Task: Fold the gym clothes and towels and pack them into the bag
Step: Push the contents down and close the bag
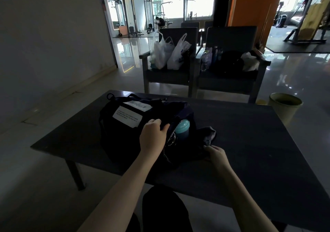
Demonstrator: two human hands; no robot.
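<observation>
The black bag point(123, 124) lies on the desk point(250, 142), spreading left of and beyond the left hand point(153, 133), with its white label panels turned up. It sits close to the near edge, probably so both hands can reach its opening without stretching. The left hand's fingers are curled over a dark edge of the bag at the mouth, gripping it. This grip looks meant to steady the soft bag and keep the mouth lifted while the other hand works.

Between the hands, just right of the left fingertips, a teal-lidded bottle point(182, 128) stands upright at the bag's right end. Whether it sits in a side pocket or the main compartment is too dark to tell.

Just beyond the right hand point(216, 154) a dark cloth point(208, 135) lies crumpled on the desk, touching the bag's end. The right hand's fingers and thumb are closed on its near edge, pinching it. The cloth is bunched, not folded, so the folding of this piece seems not yet done. The pinch at an edge suits drawing it out flat on the bare surface to the right.

Far right of the right hand, a pale bin point(284, 106) stands on the floor beside the desk. Well beyond both hands, chairs point(230, 40) hold plastic bags point(169, 53).
</observation>
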